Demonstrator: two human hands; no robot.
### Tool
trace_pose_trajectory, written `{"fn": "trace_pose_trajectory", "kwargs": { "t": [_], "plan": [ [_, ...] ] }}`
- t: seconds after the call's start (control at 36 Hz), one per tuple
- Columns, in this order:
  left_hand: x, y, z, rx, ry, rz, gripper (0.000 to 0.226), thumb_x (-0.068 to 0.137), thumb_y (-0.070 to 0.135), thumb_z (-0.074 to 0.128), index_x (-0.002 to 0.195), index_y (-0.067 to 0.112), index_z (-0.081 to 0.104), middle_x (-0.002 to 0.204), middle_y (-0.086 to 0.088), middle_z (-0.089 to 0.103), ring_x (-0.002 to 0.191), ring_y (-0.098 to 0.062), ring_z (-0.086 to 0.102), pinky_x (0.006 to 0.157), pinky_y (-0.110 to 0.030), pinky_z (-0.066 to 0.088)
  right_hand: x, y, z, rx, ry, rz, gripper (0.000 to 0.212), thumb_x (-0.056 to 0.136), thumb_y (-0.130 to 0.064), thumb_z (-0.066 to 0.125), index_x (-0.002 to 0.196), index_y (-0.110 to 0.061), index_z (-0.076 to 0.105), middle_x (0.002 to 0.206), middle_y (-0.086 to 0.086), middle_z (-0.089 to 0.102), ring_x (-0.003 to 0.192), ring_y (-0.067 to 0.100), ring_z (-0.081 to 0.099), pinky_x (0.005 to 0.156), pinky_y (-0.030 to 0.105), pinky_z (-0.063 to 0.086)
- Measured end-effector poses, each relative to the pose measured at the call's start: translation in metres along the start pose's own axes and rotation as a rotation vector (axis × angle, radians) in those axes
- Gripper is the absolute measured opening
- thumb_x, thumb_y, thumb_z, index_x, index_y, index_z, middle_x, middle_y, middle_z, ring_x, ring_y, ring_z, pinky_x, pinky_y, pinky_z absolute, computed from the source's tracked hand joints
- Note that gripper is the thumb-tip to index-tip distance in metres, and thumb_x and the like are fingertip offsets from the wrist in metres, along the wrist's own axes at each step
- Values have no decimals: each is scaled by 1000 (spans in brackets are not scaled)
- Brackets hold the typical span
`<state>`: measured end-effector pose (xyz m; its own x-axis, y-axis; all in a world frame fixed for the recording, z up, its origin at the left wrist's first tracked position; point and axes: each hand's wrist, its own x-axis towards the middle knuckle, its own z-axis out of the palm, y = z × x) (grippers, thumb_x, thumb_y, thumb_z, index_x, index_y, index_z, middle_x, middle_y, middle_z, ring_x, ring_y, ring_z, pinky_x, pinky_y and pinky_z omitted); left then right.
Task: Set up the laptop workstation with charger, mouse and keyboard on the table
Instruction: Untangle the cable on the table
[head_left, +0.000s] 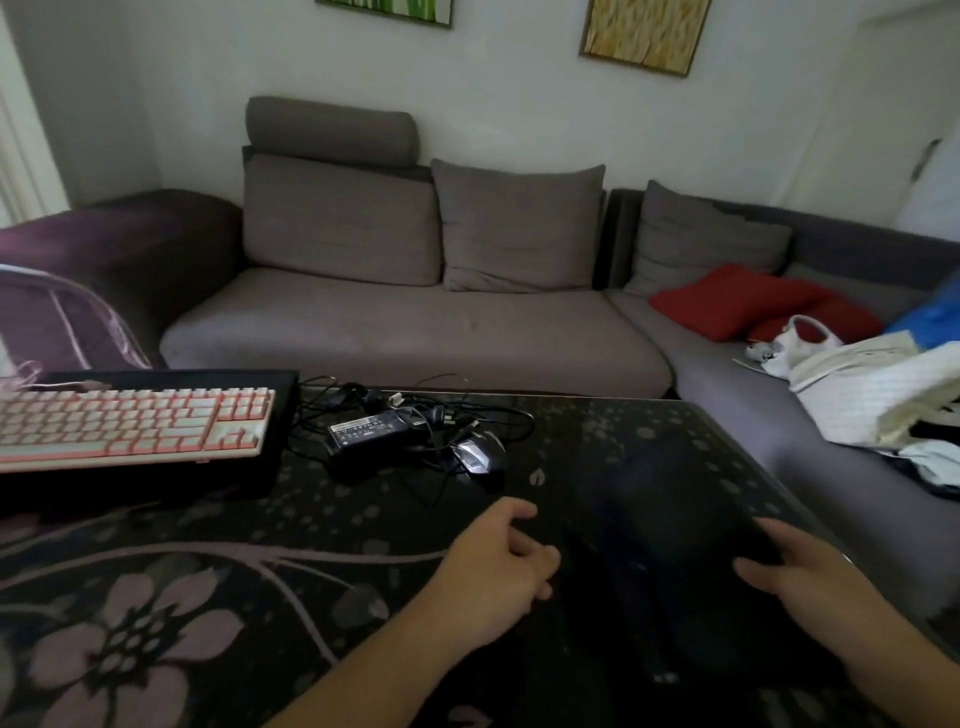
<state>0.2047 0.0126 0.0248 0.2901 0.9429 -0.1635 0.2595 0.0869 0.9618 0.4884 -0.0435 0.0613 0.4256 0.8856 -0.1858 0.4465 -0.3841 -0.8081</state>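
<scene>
Nearest: closed black laptop flat on floral-patterned bench. Left hand at its left edge, fingers loosely curled, grip unclear. Right hand on its right edge, fingers spread, grasp uncertain. Beyond: mouse beside charger amid tangled cables. Far left: pink keyboard. Behind: grey sofa.

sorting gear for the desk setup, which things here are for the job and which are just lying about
For the job: closed laptop, keyboard, charger, mouse.
Lying about: red cushions, white bags, purple blanket.
</scene>
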Motion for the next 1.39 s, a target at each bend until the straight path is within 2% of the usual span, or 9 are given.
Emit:
{"fn": "trace_pose_trajectory", "kwargs": {
  "t": [0.19,0.47,0.58,0.75,0.83,0.92,1.08,1.28,1.39],
  "plan": [
    [5,-36,-47,263,248,6,19,97,18,64,106,34,63,83,6,73,72,-3,71,70,-23,58,24,17,22,-1064,178,-23,57,86,-41,68,134,-15,53,130,14,57,124,35,57,100,42,49],
    [24,-65,-79,411,362,54,24,96,10,63,107,31,62,90,12,66,81,-3,64,69,-11,48,49,-91,181,-501,-109,-386,37,92,-22,67,128,-15,60,126,5,60,119,23,60,100,31,48],
    [52,-69,-90,348,422,30,28,92,11,66,113,28,59,102,10,61,85,-6,63,67,-13,44,86,-124,237,-471,-122,-331,70,91,-35,69,150,-12,40,150,11,46,138,32,49,111,47,47],
    [83,-75,-91,74,353,-63,18,92,15,66,104,28,60,97,1,72,84,-19,75,80,-46,64,118,-136,263,-551,-47,-232,45,85,-37,75,121,-14,61,136,9,50,124,32,53,85,39,45],
    [85,-66,-82,-143,259,-115,7,100,11,60,101,12,67,95,-13,75,80,-25,77,77,-46,66,115,-126,249,-369,-94,-179,28,65,-32,75,71,-15,54,88,3,59,78,25,60,64,32,46],
    [82,-49,-68,-390,156,-224,18,104,23,62,107,5,66,105,-19,74,85,-28,79,77,-44,66,89,-117,211,-192,-134,-185,22,66,-27,75,61,-13,58,58,3,55,54,20,55,52,29,38],
    [77,-20,-38,-849,-136,-325,59,95,45,69,133,3,53,116,-27,74,97,-39,77,79,-49,63,29,-88,126,-164,-374,-190,38,74,-26,88,107,-32,72,103,-8,76,93,7,73,87,35,61],
    [76,9,-17,-905,144,-244,20,102,-2,49,118,-9,59,90,-14,70,77,-23,75,62,-35,63,-31,-47,24,-171,-634,-237,45,74,-9,87,114,-23,72,111,1,78,110,24,72,100,47,53],
    [69,23,-14,-751,249,-238,20,106,1,42,96,1,58,73,-8,51,58,-17,50,51,-32,54,-31,-13,-21,-188,-403,-247,40,75,-8,87,106,-32,75,107,-6,78,108,14,73,94,31,54]
  ]
}}
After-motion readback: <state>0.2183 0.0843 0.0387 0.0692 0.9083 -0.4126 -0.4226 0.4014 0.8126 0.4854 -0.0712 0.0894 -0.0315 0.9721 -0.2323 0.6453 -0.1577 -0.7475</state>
